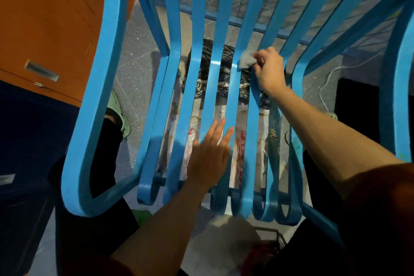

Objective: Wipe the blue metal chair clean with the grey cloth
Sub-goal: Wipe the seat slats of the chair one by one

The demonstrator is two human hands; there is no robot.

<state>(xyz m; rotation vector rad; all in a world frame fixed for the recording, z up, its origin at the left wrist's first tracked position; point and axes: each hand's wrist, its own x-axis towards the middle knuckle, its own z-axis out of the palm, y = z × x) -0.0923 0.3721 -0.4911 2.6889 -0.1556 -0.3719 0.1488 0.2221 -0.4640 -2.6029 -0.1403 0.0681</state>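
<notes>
Blue metal chair fills nearly the whole head view, seen from above and in front, with its curled front edge nearest the person and its back rising away toward the top of the picture. It stands on a grey speckled floor, just beside an orange cabinet on the left, with crumpled plastic bags showing through the gaps under the seat. The seat and back are one set of long flat slats, so the long axis of each slat runs from the person outward — near edge to far top — bending at the crease where seat meets back. The right hand is closed around the bunched grey cloth, pressing it on a slat right of centre, right at that bend. The left hand lies flat with fingers spread and holds nothing, resting on the middle slats near the front of the seat, apparently to steady the frame. How much is already clean I cannot tell: no slat looks clearly dusty or clearly wiped, and the paint has the same sheen across. My judgement is that the wiping is mid-way at best — one slat is under the cloth now, while the broad left armrest, the outer slats, the upper back and the curled front edge probably all need a pass yet
</notes>
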